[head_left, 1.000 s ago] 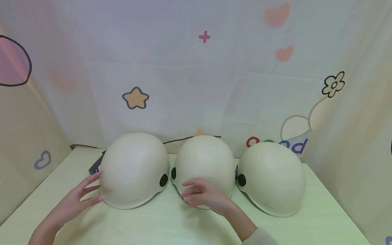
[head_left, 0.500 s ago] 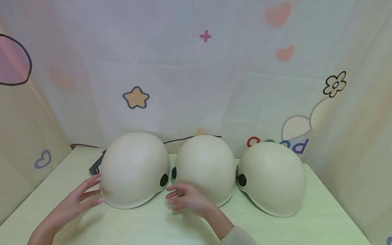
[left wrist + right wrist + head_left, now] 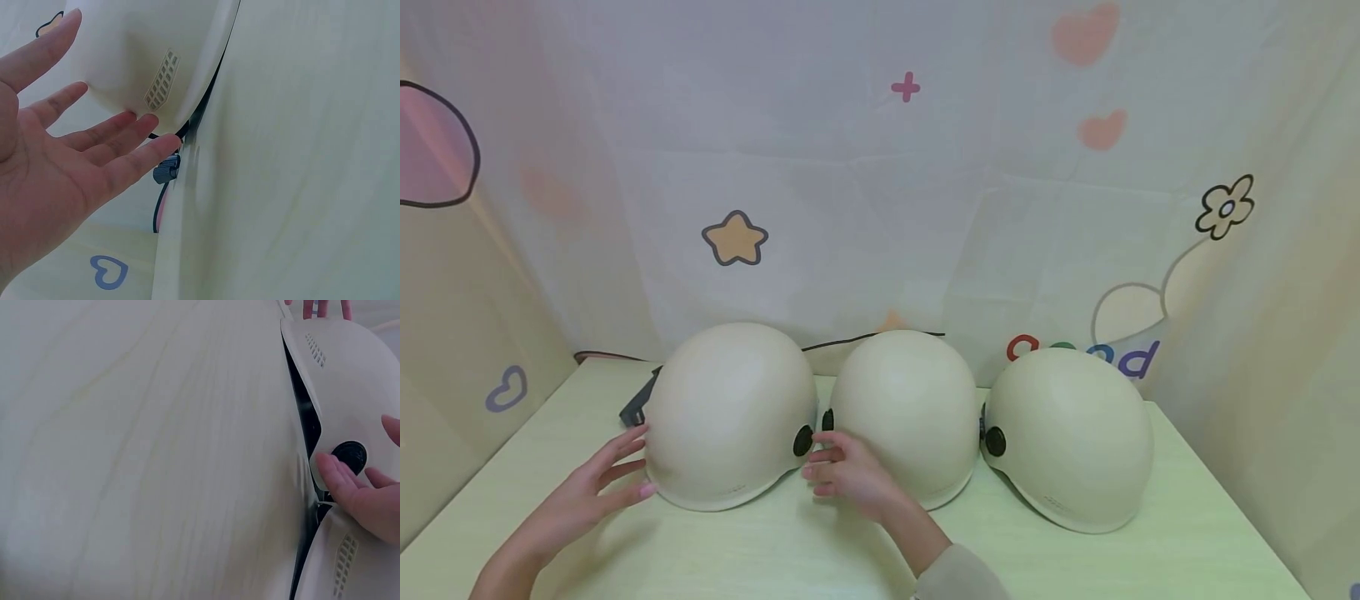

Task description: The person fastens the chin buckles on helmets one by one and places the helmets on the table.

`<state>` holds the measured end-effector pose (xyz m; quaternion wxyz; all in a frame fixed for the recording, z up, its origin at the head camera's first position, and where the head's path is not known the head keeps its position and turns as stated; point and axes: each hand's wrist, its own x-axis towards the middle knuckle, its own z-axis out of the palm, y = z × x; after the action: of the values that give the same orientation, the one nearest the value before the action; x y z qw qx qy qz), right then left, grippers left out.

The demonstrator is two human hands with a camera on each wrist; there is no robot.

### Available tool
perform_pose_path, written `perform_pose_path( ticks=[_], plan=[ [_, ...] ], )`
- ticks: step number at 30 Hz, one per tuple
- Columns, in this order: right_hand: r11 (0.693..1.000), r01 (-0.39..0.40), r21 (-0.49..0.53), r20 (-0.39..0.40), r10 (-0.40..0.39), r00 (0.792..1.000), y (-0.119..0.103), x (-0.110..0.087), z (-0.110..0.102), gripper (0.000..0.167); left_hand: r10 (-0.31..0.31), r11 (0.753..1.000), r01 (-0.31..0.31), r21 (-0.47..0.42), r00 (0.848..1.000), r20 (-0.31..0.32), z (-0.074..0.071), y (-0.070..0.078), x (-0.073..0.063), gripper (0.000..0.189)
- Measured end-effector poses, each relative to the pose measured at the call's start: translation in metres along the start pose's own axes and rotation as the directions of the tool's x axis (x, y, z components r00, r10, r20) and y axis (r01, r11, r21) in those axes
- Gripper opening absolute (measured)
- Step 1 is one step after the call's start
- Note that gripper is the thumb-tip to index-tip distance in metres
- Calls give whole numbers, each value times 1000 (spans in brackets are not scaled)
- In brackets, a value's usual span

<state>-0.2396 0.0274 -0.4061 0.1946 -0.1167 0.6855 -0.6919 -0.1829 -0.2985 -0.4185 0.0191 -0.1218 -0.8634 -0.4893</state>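
Note:
Three cream helmets stand in a row on the table. My left hand (image 3: 583, 492) is spread at the outer side of the left helmet (image 3: 730, 408), fingertips right at its shell. In the left wrist view the fingers (image 3: 119, 140) are straight, close to the vent grille. My right hand (image 3: 853, 479) is in front of the gap between the left helmet and the middle helmet (image 3: 906, 400), its loosely bent fingertips by the left helmet's round black side cap (image 3: 803, 441). The right wrist view shows these fingers (image 3: 337, 478) extended over the cap's edge. The right helmet (image 3: 1067, 442) stands apart from both hands.
A dark strap buckle (image 3: 638, 407) shows behind the left helmet. A thin black cord (image 3: 842, 342) runs along the table's back edge. Printed curtains (image 3: 850, 208) enclose the back and sides. The pale wooden table (image 3: 737, 558) extends in front of the helmets.
My right hand has moved left from the front of the middle helmet to the left helmet's right side, rising slightly at the end. My left hand has stayed nearly still.

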Motion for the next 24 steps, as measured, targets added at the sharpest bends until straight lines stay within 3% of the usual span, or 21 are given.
perform_pose_path(
  ticks=[10,19,24],
  plan=[
    [999,-7,-32,-49,6,999,5,3,8,62,-6,1000,6,0,1000,-22,0,1,-1,72],
    [999,-44,12,2,44,999,14,3,14,36,0,1000,0,-11,1000,-17,2,1,0,74],
    [997,-51,64,48,48,998,15,4,18,37,-24,999,24,-28,1000,-8,3,4,2,76]
  ],
)
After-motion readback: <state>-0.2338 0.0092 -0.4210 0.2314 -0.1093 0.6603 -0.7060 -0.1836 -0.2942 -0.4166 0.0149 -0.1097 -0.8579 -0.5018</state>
